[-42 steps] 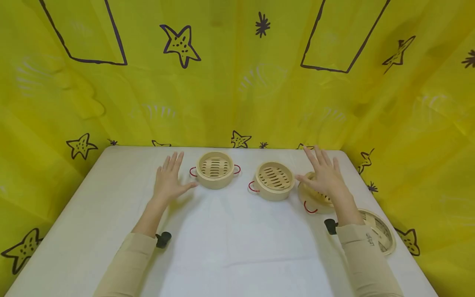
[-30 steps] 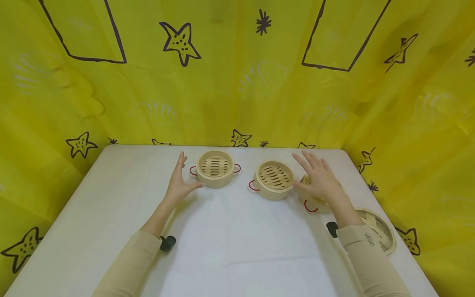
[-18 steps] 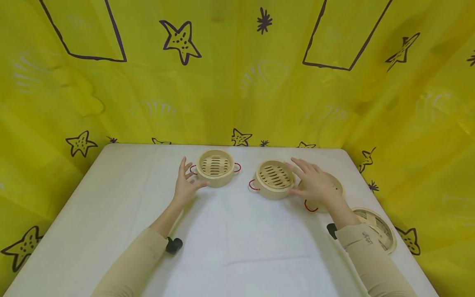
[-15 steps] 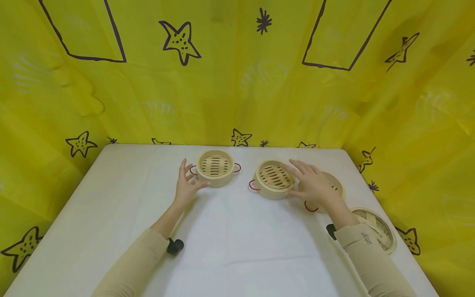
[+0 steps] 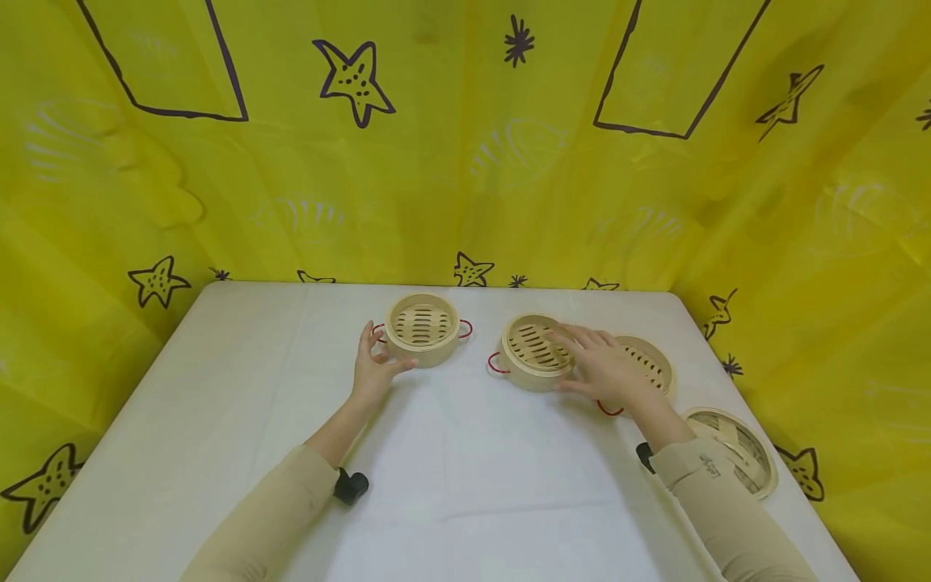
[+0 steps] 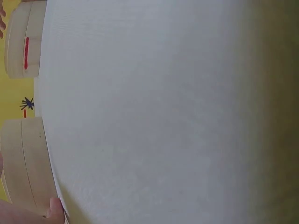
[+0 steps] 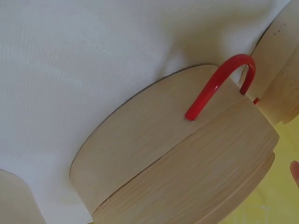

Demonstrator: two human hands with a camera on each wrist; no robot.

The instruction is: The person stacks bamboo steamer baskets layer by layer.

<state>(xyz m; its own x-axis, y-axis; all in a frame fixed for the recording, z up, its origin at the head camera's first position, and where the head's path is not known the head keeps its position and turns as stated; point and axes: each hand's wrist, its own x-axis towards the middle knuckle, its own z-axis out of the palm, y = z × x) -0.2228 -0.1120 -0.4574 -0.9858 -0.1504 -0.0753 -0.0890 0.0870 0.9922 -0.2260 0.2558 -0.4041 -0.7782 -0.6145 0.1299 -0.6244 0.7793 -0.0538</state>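
Observation:
Near the far edge stands a round bamboo steamer basket (image 5: 422, 356) with red handles and a slatted floor. My left hand (image 5: 372, 378) is at its left side, fingers bent by the handle, thumb (image 6: 56, 207) at the front wall. To the right is a second steamer basket (image 5: 534, 380), also visible with its red handle in the left wrist view. My right hand (image 5: 604, 368) reaches over its right rim, the thumb low at the front. Firm contact is unclear for both hands. A third steamer basket (image 7: 177, 154) lies under the right hand, partly hidden in the head view.
A round woven bamboo lid (image 5: 760, 469) lies at the right edge of the white table (image 5: 465, 469), partly behind the right sleeve. Yellow patterned curtain (image 5: 436, 162) hangs behind and at both sides.
Both hands have moved inward: the left rightward to the left basket, the right leftward and lower from above the third basket to the middle one. The baskets stay in place.

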